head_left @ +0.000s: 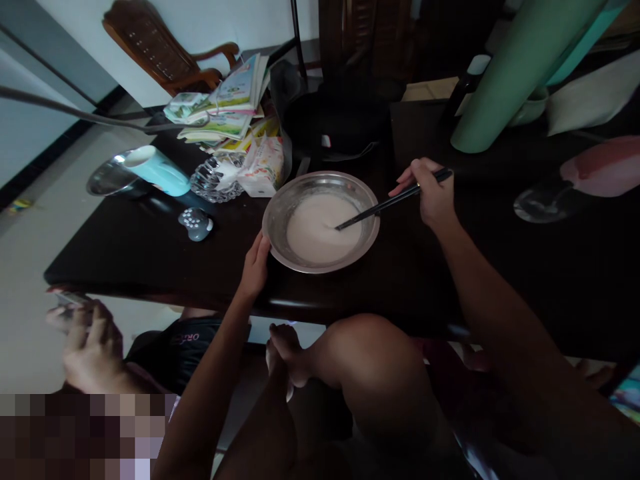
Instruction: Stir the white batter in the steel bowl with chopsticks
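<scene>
A wide metal bowl (371, 247) sits on the dark table, holding a pale, milky batter (315, 230). My left hand (256, 267) grips the bowl's near left side, with the fingertips at the outer wall under the rim. In my right hand (433, 193), to the right of the bowl, is a pair of dark chopsticks (380, 207), held close together and slanting down over the rim. Their tips dip into the batter near its middle, where the surface shows faint swirls. The fingers of my left hand are partly hidden beneath the rim.
Left of the bowl stand a tissue pack (263, 165), a glass dish (215, 180), a light-blue cup (157, 170), a metal basin (107, 179) and a grey paw-patterned object (196, 224). Books (230, 100) are stacked behind. A green cylinder (520, 73) rises at right. Another person's hand (95, 347) holds a phone.
</scene>
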